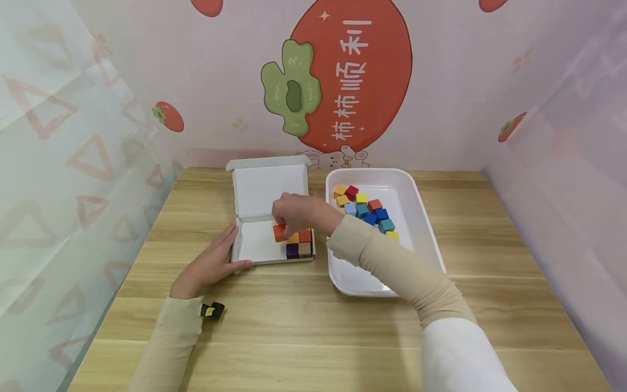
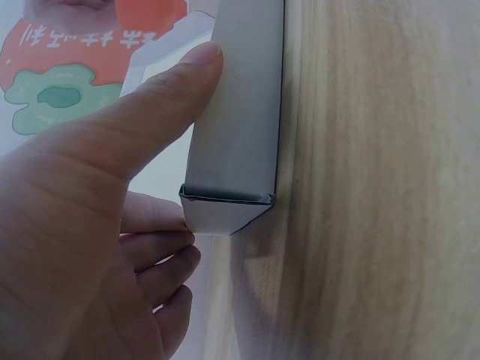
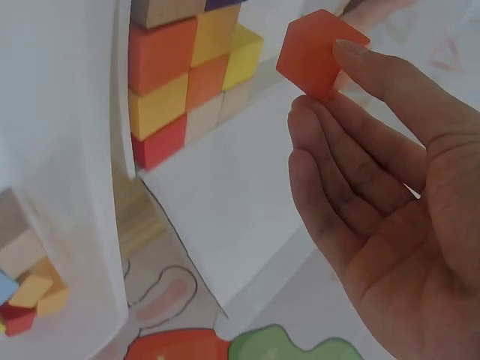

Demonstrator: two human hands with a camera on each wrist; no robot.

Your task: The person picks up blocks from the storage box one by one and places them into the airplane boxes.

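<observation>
Between thumb and fingertips, my right hand pinches an orange cube above the shallow white cardboard box. In the right wrist view, rows of orange, yellow, red and pale wooden cubes fill one side of the box. A dark purple cube and a beige cube sit at its front right corner. My left hand rests against the box's front left corner, its thumb along the front wall and its fingers along the left side.
The box's lid stands open behind it. To the right is a white plastic tray with several coloured cubes heaped toward its back left. A dark strap shows at the left wrist. A printed cloth backdrop borders the wooden table.
</observation>
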